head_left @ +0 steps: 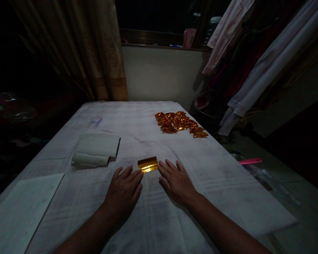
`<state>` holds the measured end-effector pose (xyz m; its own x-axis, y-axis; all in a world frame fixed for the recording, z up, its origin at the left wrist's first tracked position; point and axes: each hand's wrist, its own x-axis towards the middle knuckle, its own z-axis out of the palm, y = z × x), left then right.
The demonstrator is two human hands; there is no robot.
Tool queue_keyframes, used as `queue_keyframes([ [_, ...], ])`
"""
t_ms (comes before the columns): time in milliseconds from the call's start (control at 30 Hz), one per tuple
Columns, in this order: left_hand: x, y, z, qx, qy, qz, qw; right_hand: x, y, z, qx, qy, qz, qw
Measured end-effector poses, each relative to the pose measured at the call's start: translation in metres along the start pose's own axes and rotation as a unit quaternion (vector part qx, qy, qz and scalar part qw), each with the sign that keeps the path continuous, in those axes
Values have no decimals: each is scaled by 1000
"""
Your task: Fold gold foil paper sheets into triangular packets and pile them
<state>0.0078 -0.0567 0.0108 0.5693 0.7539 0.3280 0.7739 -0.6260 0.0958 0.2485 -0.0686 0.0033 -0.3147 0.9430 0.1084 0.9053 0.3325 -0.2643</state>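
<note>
A small rectangle of shiny gold foil lies on the cloth-covered table between my hands, with a crease or fold line along its length. My left hand rests flat, palm down, its fingertips at the foil's lower left corner. On the other side my right hand lies palm down with fingers stretched, the index fingertip by the foil's right edge. Neither hand grips anything. Farther back on the right sits a pile of several twisted gold foil pieces; whether anything is inside them cannot be seen.
A folded grey-white paper stack lies left of the foil, and a white sheet at the near left. Hanging clothes border the table's right side. A curtain hangs behind. A pink cup stands on the sill.
</note>
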Motion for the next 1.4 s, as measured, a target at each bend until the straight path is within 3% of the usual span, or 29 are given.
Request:
queue_keyframes([
  [100, 7, 4, -3, -1, 7, -6, 1000, 4, 7, 3, 15, 17, -12, 1000],
  [300, 27, 12, -4, 27, 1, 10, 1000, 41, 27, 3, 119, 122, 19, 985],
  [533, 32, 8, 2, 57, -20, 26, 998, 75, 26, 1, 167, 73, 13, 983],
  [900, 46, 9, -6, 51, -54, -24, 997, 46, 6, -11, 162, 18, 60, 985],
  [1033, 49, 18, 2, 47, -46, -46, 997, 39, -1, -13, 172, 11, 10, 985],
  [1200, 51, 19, 8, 61, -47, -53, 996, 46, 17, -6, 142, 33, -55, 988],
  [1400, 59, 2, 4, 28, -59, 31, 997, 64, 35, -2, 13, 70, -114, 991],
])
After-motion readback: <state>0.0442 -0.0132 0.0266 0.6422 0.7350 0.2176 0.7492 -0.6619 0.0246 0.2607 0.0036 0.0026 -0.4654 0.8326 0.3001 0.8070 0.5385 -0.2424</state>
